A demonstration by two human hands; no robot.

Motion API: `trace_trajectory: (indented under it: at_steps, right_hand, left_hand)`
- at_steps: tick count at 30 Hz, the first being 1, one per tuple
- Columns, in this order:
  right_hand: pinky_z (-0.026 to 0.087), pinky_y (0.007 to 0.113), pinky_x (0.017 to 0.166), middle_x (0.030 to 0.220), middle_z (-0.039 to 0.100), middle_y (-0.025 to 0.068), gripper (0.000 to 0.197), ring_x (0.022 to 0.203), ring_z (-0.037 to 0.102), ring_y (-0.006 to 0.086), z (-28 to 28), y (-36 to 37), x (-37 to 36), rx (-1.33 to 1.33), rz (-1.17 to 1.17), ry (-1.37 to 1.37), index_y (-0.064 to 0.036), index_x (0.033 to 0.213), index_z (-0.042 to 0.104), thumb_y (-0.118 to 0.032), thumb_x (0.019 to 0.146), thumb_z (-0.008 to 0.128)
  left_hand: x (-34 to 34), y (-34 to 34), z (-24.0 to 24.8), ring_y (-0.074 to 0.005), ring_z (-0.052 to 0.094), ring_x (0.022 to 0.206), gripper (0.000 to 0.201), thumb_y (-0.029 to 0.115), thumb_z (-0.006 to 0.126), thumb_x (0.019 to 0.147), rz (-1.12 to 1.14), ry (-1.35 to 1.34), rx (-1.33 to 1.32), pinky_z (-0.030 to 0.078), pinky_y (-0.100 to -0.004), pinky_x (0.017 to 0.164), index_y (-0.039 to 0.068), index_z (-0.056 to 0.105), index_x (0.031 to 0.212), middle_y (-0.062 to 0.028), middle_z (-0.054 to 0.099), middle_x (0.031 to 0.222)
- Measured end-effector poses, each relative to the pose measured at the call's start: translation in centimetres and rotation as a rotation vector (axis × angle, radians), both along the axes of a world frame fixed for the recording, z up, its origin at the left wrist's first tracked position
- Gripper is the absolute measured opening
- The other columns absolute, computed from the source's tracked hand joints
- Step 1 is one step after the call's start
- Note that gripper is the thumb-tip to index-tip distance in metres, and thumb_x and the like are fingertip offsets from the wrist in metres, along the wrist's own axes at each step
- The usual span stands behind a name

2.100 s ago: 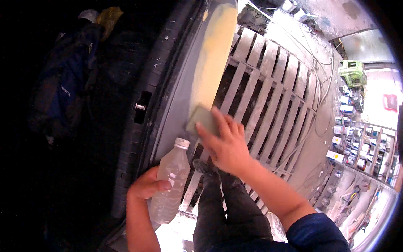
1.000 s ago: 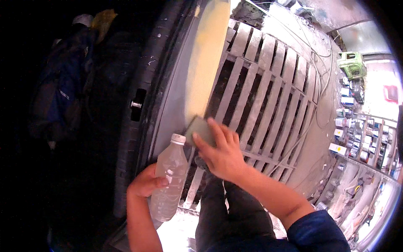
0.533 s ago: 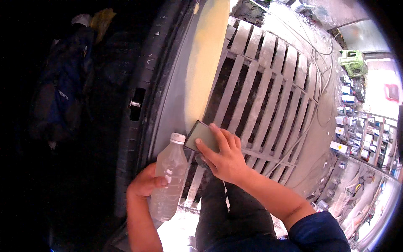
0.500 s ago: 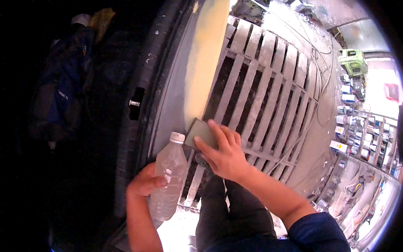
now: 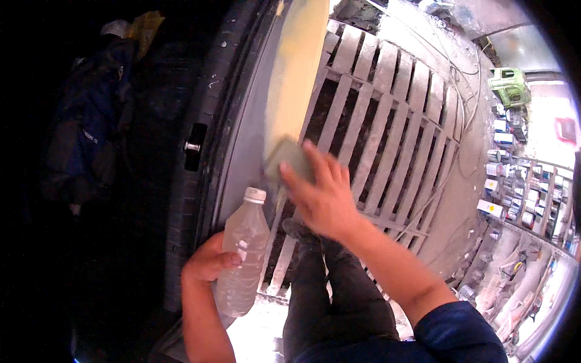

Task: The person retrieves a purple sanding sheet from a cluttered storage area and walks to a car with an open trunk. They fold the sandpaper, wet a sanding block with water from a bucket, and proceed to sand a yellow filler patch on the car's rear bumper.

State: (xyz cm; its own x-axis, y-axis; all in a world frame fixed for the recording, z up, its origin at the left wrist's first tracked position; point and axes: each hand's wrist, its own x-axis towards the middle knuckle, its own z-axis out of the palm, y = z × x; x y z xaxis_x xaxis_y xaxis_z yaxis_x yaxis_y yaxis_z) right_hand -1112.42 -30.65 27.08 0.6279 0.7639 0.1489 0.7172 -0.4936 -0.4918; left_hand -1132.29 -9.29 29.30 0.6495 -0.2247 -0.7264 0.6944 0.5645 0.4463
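Observation:
My right hand (image 5: 324, 196) presses a grey-green sanding block (image 5: 285, 159) against a car body panel (image 5: 245, 151), at the lower edge of a yellowish filler patch (image 5: 293, 66). The fingers spread over the block and hide most of it. My left hand (image 5: 209, 261) grips a clear plastic bottle (image 5: 243, 254) with a white cap, held upright beside the grey panel. The bottle holds cloudy liquid.
A metal floor grate (image 5: 387, 127) with wide slats runs under the panel. The dark car interior with a black latch (image 5: 193, 147) lies to the left. Shelves with small boxes (image 5: 514, 187) stand at the right. My dark trouser legs (image 5: 333, 302) are below.
My right hand has slid the block up along the panel after moving down to the bottle's cap. The bottle and my left hand have stayed in place.

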Motion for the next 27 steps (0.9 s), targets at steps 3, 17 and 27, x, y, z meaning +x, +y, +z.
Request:
trace_trajectory:
  at_steps: [3,17,27]
  right_hand:
    - [0.038,0.051,0.098,0.146,0.038,0.0229,0.063,0.123,0.045,0.0415,0.0,2.3,2.6,0.018,-0.089,-0.057,-0.0267,0.134,0.057,-0.018,0.075,0.076]
    - [0.039,0.050,0.096,0.143,0.041,0.0230,0.055,0.121,0.047,0.0388,0.2,2.6,2.3,0.008,-0.110,-0.043,-0.0262,0.132,0.058,-0.023,0.079,0.069]
    - [0.039,0.050,0.096,0.141,0.042,0.0239,0.052,0.122,0.046,0.0396,0.4,2.1,2.0,0.040,-0.104,-0.028,-0.0240,0.132,0.056,-0.020,0.081,0.068]
  left_hand:
    - [0.6,-0.2,0.4,-0.0164,0.061,0.101,0.075,0.034,0.082,0.072,-0.001,0.001,-0.003,0.047,-0.0308,0.089,0.000,0.051,0.131,-0.0062,0.064,0.114]
    - [-0.1,0.2,-0.1,-0.0167,0.061,0.102,0.073,0.034,0.082,0.072,0.013,-0.014,-0.015,0.048,-0.0316,0.090,-0.001,0.053,0.130,-0.0066,0.065,0.115]
    - [-0.7,0.2,-1.4,-0.0265,0.067,0.093,0.080,0.038,0.083,0.070,-0.017,-0.017,-0.002,0.055,-0.0401,0.082,0.000,0.048,0.131,-0.0148,0.067,0.108]
